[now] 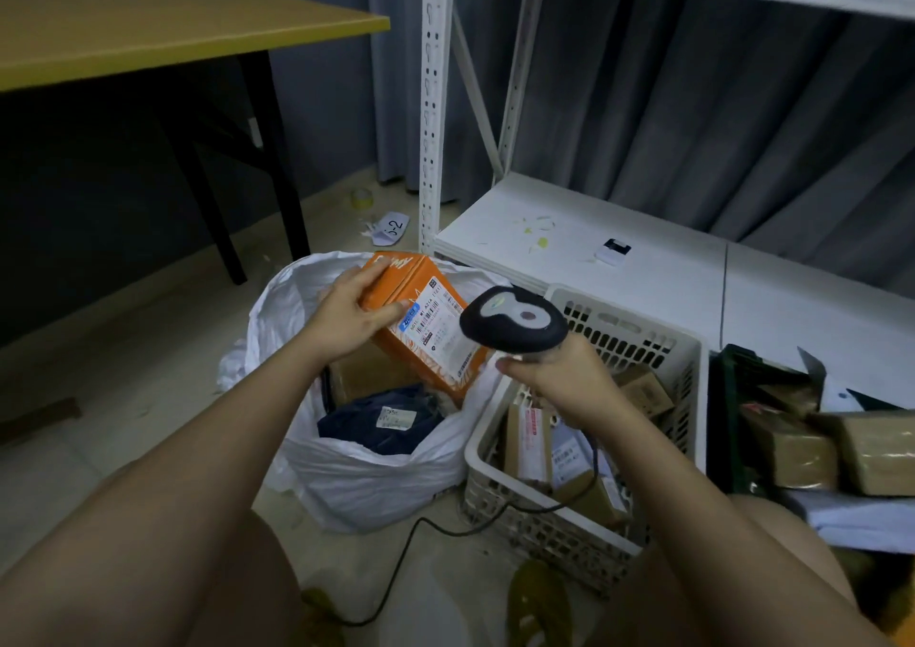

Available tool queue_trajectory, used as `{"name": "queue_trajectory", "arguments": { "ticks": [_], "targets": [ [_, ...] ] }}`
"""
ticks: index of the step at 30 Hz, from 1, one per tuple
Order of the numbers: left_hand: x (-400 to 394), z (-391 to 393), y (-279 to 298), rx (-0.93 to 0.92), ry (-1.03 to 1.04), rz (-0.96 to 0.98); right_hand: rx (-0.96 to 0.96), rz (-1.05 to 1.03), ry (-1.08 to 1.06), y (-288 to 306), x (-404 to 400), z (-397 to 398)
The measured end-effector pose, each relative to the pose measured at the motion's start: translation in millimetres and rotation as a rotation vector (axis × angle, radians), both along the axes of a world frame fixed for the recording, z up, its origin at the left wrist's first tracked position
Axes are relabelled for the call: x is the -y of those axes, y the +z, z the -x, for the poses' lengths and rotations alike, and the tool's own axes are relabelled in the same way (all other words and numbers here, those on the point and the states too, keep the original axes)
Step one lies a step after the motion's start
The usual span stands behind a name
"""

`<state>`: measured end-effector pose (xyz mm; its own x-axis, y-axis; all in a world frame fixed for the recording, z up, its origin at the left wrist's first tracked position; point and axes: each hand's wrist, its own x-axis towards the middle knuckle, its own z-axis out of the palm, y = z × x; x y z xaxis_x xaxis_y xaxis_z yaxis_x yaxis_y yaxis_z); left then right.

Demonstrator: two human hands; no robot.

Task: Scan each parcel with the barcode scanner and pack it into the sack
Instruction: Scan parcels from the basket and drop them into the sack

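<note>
My left hand grips one orange parcel, fingers across its near side and thumb by the white shipping label, holding it tilted above the open mouth of one white sack on the floor. My right hand is wrapped around the handle of one dark barcode scanner, its head just beside the parcel's label. One black cable trails from it across the floor. Inside the sack lie two parcels: a dark blue one with a small label and a brown box. To the right stands one white slotted basket holding several brown parcels. Behind are one white metal shelf and one yellow-topped table.
</note>
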<state>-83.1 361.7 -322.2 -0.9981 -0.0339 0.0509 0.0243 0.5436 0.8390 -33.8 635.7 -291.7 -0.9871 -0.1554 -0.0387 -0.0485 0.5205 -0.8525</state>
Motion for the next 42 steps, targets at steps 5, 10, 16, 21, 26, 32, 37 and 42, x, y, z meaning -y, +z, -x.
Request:
{"name": "queue_trajectory", "arguments": {
  "ticks": [5, 10, 16, 21, 26, 32, 37, 42],
  "targets": [
    [13.0, 14.2, -14.4, -0.056, 0.208, 0.083, 0.122, 0.244, -0.215, -27.1, 13.1, 39.9],
    [8.0, 42.7, -32.5, -0.111, 0.322, 0.122, 0.27, 0.301, -0.371, -74.5, 20.9, 81.6],
    [-14.8, 85.6, -61.3, -0.129, 0.343, 0.113, 0.339, 0.367, -0.454, -115.0, 24.6, 125.0],
    [-52.0, 114.2, -96.5, -0.182, 0.182, 0.172, 0.331, 0.417, -0.578, -131.4, 8.6, 159.4],
    [-76.9, 115.5, -140.7, -0.128, -0.139, 0.651, 0.416, 0.385, -0.476, -146.0, -6.8, 164.1],
    [-54.1, 108.2, -150.5, -0.051, -0.073, 0.724, 0.451, 0.409, -0.446, -146.2, -11.8, 158.8],
    [-54.5, 88.0, -139.7, 0.054, -0.169, 0.842, 0.443, 0.423, -0.431, -136.2, -16.0, 145.7],
    [-83.2, 79.8, -108.4, 0.127, -0.202, 0.882, 0.422, 0.403, -0.384, -102.0, -33.1, 126.6]
  ]
}}
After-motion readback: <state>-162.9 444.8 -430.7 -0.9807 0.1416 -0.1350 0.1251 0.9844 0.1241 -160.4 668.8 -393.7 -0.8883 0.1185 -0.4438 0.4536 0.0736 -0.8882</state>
